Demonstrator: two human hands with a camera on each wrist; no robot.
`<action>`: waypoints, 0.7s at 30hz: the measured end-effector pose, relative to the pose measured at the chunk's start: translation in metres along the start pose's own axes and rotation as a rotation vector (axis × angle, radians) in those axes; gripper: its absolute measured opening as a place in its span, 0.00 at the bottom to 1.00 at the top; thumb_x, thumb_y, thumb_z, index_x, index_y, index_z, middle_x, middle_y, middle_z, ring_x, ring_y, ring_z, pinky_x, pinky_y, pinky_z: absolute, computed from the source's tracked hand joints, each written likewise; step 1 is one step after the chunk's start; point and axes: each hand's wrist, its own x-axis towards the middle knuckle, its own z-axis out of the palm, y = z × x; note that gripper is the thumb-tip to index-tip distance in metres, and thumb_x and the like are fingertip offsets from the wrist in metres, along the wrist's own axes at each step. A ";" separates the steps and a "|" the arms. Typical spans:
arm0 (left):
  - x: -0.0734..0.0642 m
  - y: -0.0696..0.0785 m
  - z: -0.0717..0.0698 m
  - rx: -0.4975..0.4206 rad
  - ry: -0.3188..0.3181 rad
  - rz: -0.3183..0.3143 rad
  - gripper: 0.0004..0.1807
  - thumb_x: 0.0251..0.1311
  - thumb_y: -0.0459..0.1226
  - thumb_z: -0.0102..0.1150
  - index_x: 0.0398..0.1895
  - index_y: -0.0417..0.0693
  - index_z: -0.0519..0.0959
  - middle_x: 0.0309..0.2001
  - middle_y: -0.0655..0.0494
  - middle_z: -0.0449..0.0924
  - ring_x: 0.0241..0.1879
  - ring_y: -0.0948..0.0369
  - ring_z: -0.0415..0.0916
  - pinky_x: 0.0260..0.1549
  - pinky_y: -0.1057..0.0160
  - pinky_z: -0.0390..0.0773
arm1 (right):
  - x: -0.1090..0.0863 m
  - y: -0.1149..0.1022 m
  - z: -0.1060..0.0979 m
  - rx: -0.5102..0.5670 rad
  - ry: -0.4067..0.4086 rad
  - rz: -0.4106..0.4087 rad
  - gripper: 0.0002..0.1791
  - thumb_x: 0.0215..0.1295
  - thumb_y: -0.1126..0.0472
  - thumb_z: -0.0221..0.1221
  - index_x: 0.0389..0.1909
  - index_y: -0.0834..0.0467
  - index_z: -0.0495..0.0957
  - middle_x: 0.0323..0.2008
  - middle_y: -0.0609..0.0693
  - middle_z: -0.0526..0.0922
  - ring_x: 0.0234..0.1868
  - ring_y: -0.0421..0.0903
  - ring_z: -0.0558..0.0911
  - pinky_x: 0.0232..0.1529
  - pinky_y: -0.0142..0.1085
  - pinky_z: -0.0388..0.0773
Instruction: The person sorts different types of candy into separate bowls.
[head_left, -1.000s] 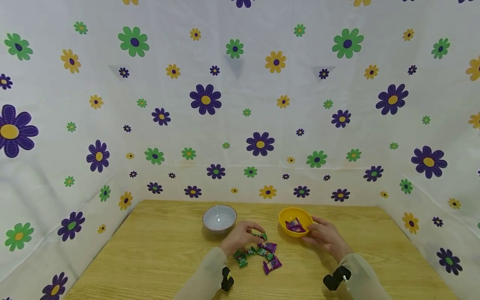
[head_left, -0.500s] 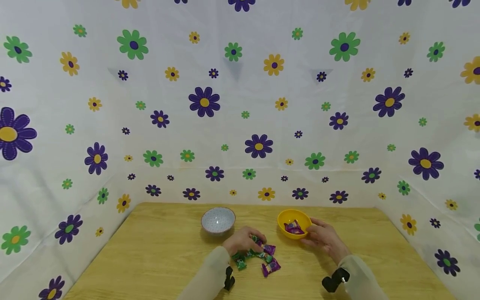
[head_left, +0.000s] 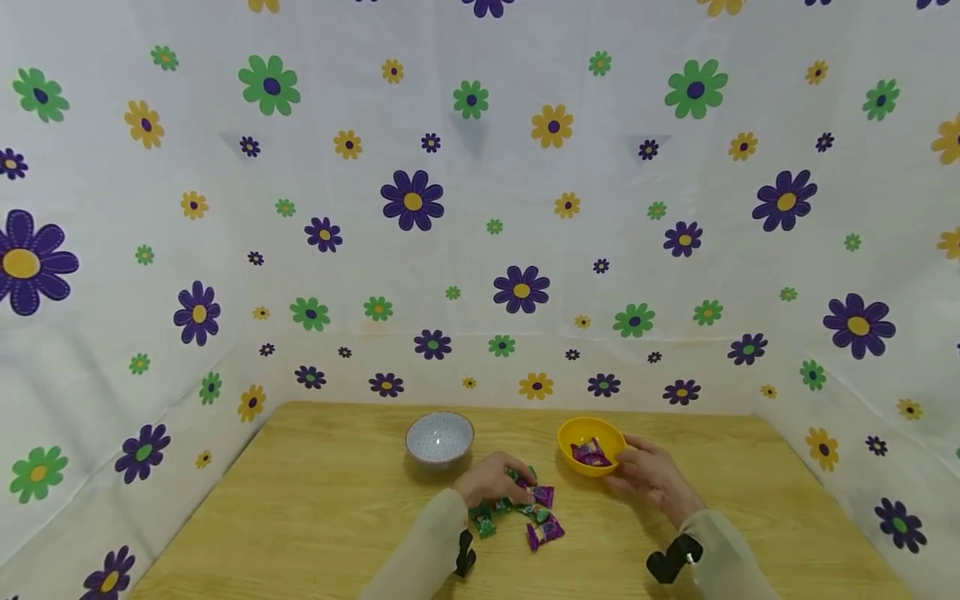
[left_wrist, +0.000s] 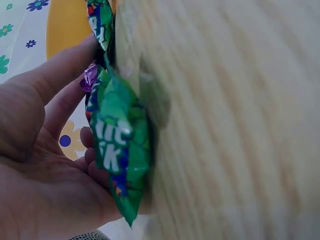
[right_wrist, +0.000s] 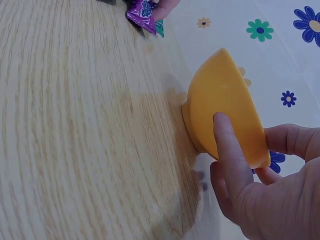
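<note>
Head view: a person's two hands work over a wooden counter (head_left: 337,492). The right hand (head_left: 652,475) holds the yellow bowl (head_left: 579,432) at its right side, with digits against the outer wall and at the rim; the right wrist view shows one lying along that wall. The bowl stands upright on the counter, and purple packets (head_left: 590,452) lie inside it.

The left hand (head_left: 491,479) reaches over a loose group of wrapped packets on the counter, between the two bowls and nearer the person. Its fingers bend down among them, touching at least one; I cannot tell whether anything is pinched. In the left wrist view, a green packet (left_wrist: 120,145) lies close to the palm, with a second green packet (left_wrist: 100,25) by an outstretched finger. At the near side of the group, a green packet sits to the left and a purple packet (head_left: 545,532) to the right.

The pale patterned bowl (head_left: 439,439) stands beyond the left hand, well apart from the yellow one. Pale sleeves (head_left: 420,542) cover both arms, and a black device (head_left: 673,558) sits at each wrist. A white flowered cloth (head_left: 480,175) hangs behind.
</note>
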 end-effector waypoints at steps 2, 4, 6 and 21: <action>0.001 0.000 0.001 -0.006 0.010 -0.004 0.10 0.41 0.31 0.69 0.31 0.49 0.84 0.44 0.52 0.76 0.42 0.54 0.70 0.40 0.54 0.73 | 0.000 0.000 -0.001 -0.002 -0.004 0.003 0.33 0.62 0.70 0.49 0.68 0.62 0.50 0.62 0.69 0.57 0.56 0.62 0.68 0.46 0.47 0.73; 0.001 0.000 0.001 -0.004 0.023 -0.014 0.10 0.41 0.30 0.69 0.31 0.49 0.84 0.44 0.52 0.76 0.41 0.55 0.70 0.39 0.55 0.73 | 0.000 -0.001 -0.001 0.002 -0.002 0.010 0.33 0.62 0.70 0.50 0.68 0.61 0.50 0.62 0.69 0.57 0.56 0.61 0.68 0.46 0.47 0.73; 0.001 -0.001 0.002 0.002 0.028 -0.020 0.11 0.40 0.29 0.69 0.30 0.49 0.84 0.43 0.53 0.76 0.41 0.56 0.70 0.39 0.55 0.73 | 0.001 0.000 -0.001 0.002 0.006 0.018 0.33 0.62 0.70 0.50 0.68 0.60 0.50 0.62 0.69 0.57 0.55 0.61 0.69 0.46 0.47 0.74; 0.002 -0.001 0.000 0.032 0.056 -0.045 0.09 0.40 0.31 0.70 0.28 0.50 0.84 0.40 0.56 0.77 0.39 0.57 0.70 0.40 0.54 0.73 | -0.001 -0.002 -0.001 -0.011 0.020 0.027 0.34 0.62 0.70 0.51 0.68 0.60 0.50 0.62 0.69 0.57 0.56 0.62 0.68 0.45 0.46 0.74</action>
